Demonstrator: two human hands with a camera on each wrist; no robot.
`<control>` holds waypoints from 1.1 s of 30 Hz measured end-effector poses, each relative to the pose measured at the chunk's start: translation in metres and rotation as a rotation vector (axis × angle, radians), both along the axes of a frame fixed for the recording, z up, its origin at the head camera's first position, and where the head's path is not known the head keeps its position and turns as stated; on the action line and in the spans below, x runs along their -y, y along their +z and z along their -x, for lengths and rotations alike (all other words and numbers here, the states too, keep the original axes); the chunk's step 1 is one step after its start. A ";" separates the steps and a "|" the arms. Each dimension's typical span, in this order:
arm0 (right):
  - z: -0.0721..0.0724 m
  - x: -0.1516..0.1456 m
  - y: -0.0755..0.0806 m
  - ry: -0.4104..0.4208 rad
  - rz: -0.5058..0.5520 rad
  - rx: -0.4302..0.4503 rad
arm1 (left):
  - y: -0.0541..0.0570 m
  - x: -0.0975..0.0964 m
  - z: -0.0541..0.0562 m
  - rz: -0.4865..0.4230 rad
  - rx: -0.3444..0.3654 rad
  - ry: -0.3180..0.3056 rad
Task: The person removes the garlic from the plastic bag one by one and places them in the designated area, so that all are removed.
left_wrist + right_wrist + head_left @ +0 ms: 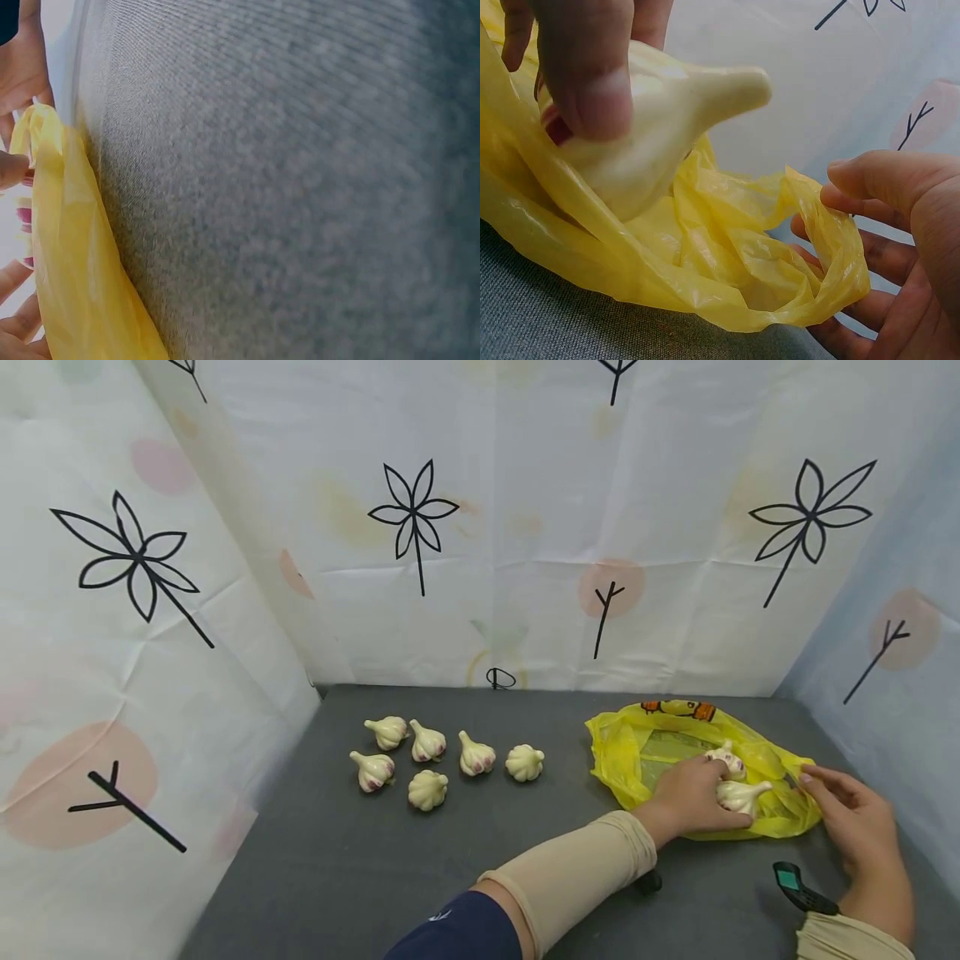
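Note:
A yellow plastic bag [622, 760] lies with its mouth spread wide at the right of the table. My left hand [686, 797] reaches over the bag's near side and grips a garlic bulb [660, 112], the thumb pressed on its side and the stem pointing right. Another garlic bulb [726, 760] shows just beyond, partly hidden by the fingers. At the bag's right rim, my right hand [862, 818] pinches the crumpled plastic, with several fingers behind it. The left wrist view mostly shows the table cloth, and the bag's side at its left edge.
Several garlic bulbs [427, 790] are spread across the left and middle of the dark grey table [360, 877]. A patterned white cloth [525, 527] stands behind and along the sides. A black wrist device [798, 885] sits at my right wrist.

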State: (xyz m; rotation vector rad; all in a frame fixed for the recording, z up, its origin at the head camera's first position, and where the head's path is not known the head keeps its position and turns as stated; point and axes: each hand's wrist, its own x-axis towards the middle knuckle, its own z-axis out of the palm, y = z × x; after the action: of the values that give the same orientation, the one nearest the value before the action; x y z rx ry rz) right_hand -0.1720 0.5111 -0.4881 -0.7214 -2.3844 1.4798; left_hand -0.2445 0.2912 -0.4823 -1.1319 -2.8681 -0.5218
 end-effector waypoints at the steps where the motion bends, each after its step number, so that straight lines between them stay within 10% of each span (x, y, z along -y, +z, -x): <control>1: 0.000 0.000 0.000 -0.003 -0.006 0.010 | 0.000 0.000 0.000 -0.002 -0.008 0.006; 15: 0.001 -0.003 0.000 0.012 0.019 0.041 | -0.008 0.024 0.008 -0.077 0.034 -0.039; 33: 0.008 0.007 -0.004 -0.114 -0.016 0.118 | 0.017 0.072 0.004 -0.247 0.084 -0.096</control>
State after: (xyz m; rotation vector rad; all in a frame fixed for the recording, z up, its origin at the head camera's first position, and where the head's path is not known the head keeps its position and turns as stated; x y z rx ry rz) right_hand -0.1802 0.5043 -0.4917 -0.9482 -2.3921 1.4067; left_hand -0.2485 0.2190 -0.4656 -1.2358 -2.7263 -0.9192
